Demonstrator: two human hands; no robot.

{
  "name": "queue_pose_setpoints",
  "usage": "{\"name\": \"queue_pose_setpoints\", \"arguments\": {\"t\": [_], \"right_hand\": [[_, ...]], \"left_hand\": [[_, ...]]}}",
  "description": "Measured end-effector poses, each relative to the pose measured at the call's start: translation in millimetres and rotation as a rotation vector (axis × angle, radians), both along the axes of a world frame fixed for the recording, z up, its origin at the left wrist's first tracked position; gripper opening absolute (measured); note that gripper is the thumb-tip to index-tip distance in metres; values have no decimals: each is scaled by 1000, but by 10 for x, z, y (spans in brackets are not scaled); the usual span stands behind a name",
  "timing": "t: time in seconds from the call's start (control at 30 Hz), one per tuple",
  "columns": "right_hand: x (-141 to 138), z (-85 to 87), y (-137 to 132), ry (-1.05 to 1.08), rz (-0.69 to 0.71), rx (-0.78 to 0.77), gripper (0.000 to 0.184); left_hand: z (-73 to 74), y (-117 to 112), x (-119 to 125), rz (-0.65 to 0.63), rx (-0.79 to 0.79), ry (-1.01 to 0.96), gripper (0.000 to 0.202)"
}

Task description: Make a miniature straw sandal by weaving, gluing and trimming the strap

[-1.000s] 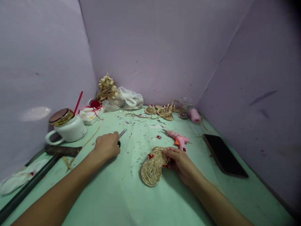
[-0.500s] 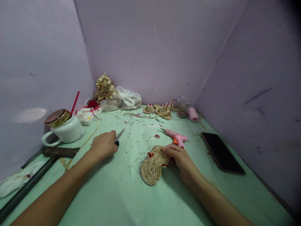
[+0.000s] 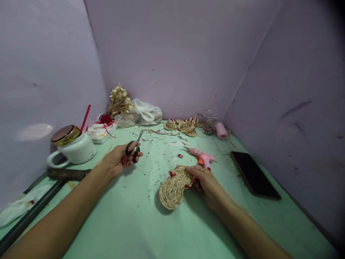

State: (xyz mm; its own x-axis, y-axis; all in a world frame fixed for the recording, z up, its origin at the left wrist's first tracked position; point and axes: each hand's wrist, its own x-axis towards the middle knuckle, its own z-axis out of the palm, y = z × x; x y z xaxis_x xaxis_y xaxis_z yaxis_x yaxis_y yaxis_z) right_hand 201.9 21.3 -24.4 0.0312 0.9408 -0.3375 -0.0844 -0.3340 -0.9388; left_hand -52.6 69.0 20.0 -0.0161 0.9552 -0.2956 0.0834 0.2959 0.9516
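My left hand [image 3: 120,158] is turned palm up and holds small black-handled scissors [image 3: 134,147] by the finger loops, blades pointing away toward the back wall. My right hand [image 3: 206,181] pinches the right edge of a woven straw sole [image 3: 172,187], which lies on the green table and carries small red bits. A pink glue gun [image 3: 201,157] lies just beyond my right hand, its red light on.
A white mug with a gold lid [image 3: 72,145] and a red straw stand at the left, by a dark hammer [image 3: 40,198]. A black phone [image 3: 253,175] lies at the right. Straw pieces [image 3: 185,126], a pink spool [image 3: 221,131], a plastic bag [image 3: 142,112] and a white box [image 3: 101,130] line the back.
My left hand has lifted the scissors off the table and turned palm up. My right hand has tilted the straw sole a little.
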Motion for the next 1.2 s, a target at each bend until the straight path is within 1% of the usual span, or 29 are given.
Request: {"name": "queue_pose_setpoints", "arguments": {"t": [0.07, 0.1, 0.13, 0.17, 0.23, 0.3, 0.37, 0.43, 0.47, 0.53, 0.6, 0.73, 0.77, 0.8, 0.83, 0.93, 1.0, 1.03, 1.1, 1.2], "right_hand": [[0, -18, -4, 19, 12, -12, 27], [-1, -25, -7, 32, 19, -20, 27], [-3, -30, -11, 50, 27, -28, 27], [-5, -30, -16, 72, 35, -35, 26], [-9, -17, -25, 120, 52, -47, 24], [-11, 18, -37, 194, 81, -48, 20], [-11, 61, -53, 308, 134, -27, 19], [-10, 94, -70, 381, 195, 18, 24], [-9, 99, -77, 373, 217, 55, 27], [-9, 88, -84, 275, 243, 148, 30], [-10, 54, -83, 179, 235, 248, 33], [-12, 1, -87, 74, 193, 401, 53], [-15, -3, -95, 55, 207, 420, 55], [-21, -5, -105, 43, 233, 432, 54], [-28, -5, -115, 36, 256, 442, 48], [-53, -12, -134, 21, 280, 480, 25], [-64, -24, -128, -14, 243, 503, 14], [-65, -32, -120, -35, 219, 511, 12], [-57, -52, -97, -88, 163, 541, 10], [-31, -81, -63, -184, 74, 601, 10]], "left_hand": [[-41, -25, 50, -85, -60, -113, 45], [-79, -49, 97, -135, -83, -148, 49], [-124, -82, 156, -164, -81, -147, 48], [-172, -121, 223, -177, -46, -100, 45], [-256, -207, 362, -265, -40, -8, 41], [-303, -282, 467, -323, -41, 0, 40], [-311, -324, 515, -303, -66, -67, 41], [-297, -331, 512, -258, -114, -196, 42], [-289, -326, 501, -244, -140, -269, 42], [-278, -313, 479, -238, -183, -395, 40], [-278, -307, 472, -246, -220, -471, 38], [-301, -332, 503, -257, -283, -532, 35], [-309, -343, 514, -262, -288, -532, 35], [-316, -355, 525, -276, -288, -529, 35], [-324, -365, 536, -300, -283, -524, 35], [-341, -381, 565, -353, -250, -492, 37], [-344, -374, 571, -339, -207, -416, 39], [-341, -367, 565, -322, -165, -340, 38], [-328, -352, 534, -283, -17, -124, 34], [-293, -357, 475, -240, 286, 211, 29]]}}
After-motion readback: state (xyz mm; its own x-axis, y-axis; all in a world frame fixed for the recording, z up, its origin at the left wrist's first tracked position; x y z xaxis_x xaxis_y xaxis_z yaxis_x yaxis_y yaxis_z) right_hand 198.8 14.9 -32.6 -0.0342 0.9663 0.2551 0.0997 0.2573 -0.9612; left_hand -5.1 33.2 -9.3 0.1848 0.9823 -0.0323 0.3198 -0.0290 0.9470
